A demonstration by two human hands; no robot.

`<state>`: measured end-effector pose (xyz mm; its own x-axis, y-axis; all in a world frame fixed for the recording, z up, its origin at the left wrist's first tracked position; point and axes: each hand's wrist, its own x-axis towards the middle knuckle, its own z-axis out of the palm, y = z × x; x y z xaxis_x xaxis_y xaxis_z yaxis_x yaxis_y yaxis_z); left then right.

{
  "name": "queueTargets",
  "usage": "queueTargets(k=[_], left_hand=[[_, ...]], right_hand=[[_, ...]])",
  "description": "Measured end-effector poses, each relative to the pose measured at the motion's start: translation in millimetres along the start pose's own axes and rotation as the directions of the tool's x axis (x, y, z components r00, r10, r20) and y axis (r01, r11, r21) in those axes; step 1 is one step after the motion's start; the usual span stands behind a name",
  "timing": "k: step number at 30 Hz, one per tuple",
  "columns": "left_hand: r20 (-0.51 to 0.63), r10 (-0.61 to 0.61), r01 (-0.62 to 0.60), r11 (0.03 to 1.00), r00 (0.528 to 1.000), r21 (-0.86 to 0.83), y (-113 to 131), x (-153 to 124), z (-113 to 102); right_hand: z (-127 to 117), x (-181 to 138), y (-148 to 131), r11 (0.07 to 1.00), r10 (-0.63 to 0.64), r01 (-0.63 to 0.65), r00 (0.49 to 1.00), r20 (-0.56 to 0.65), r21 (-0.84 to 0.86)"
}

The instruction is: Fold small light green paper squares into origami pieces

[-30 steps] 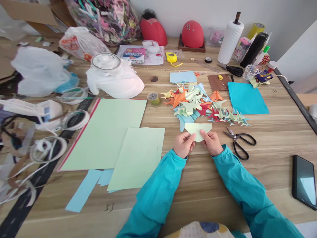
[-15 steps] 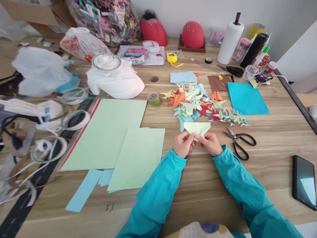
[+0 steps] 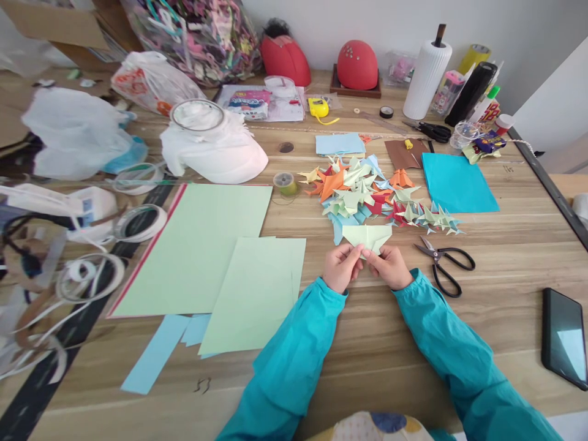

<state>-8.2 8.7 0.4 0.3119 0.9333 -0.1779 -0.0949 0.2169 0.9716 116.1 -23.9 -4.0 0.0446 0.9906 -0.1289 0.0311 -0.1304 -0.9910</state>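
Between my two hands is a folded piece of pale green paper (image 3: 367, 235), its wide straight edge facing away from me and its point toward me. My left hand (image 3: 340, 267) pinches it near the lower middle. From the other side my right hand (image 3: 390, 266) grips it too, with the thumbs almost touching. Just beyond the paper lies a heap of folded paper pieces (image 3: 356, 190) in green, orange, blue, red and yellow. To the right of my right hand rest black-handled scissors (image 3: 444, 262), their blades apart.
Green paper sheets (image 3: 257, 294) and blue paper strips (image 3: 154, 358) lie left of my arms. A turquoise square (image 3: 459, 184) sits at the right, and a phone (image 3: 565, 337) near the right edge. A thread spool (image 3: 285, 182), tape rolls (image 3: 140, 222) and plastic bags (image 3: 78, 131) stand about.
The folded green paper has shifted very slightly to the right and away from me, still held in both hands. Nothing else has visibly moved.
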Motion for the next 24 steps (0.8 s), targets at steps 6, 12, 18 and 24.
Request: queueTargets(k=[6,12,18,24], left_hand=[[0.023,-0.008,0.009,0.999,1.0,-0.041,-3.4,0.2,-2.8],[0.142,-0.054,0.061,0.997,0.988,-0.045,-2.8,-0.5,-1.5],[0.154,-0.095,0.094,0.995,0.983,0.014,1.4,-2.0,0.1],[0.172,-0.174,0.185,0.981,0.97,-0.051,-2.7,-0.3,-0.8]], right_hand=[[0.5,2.9,5.4,0.982,0.04,-0.017,0.992,-0.12,0.188],[0.8,3.0,2.4,0.992,-0.01,0.032,0.984,-0.175,0.124],[1.5,0.2,-3.0,0.997,-0.079,0.074,0.973,-0.218,-0.032],[1.3,0.6,-1.7,0.997,-0.076,0.078,0.973,-0.22,0.001]])
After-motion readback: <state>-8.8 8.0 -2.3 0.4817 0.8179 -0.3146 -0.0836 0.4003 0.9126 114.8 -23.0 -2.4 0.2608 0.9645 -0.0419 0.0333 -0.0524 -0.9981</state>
